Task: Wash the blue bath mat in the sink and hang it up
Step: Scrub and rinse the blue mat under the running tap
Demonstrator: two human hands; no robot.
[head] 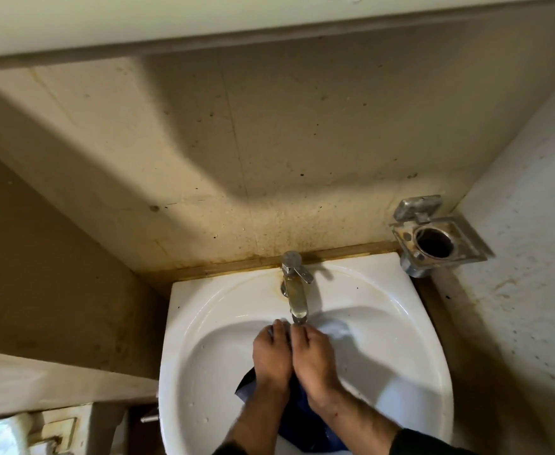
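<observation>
Both hands sit side by side in the white sink (pixel 401 339), just under the spout of the metal tap (pixel 297 290). The left hand (pixel 271 354) and the right hand (pixel 312 359) touch along their inner edges, fingers curled down around the blue bath mat (pixel 297 425) — each grips a bunched part of it. The mat lies in the basin beneath the wrists, dark and wet-looking, mostly hidden by the forearms. A metal holder (pixel 433 239) is fixed to the wall at the sink's far right corner — its ring stands open.
</observation>
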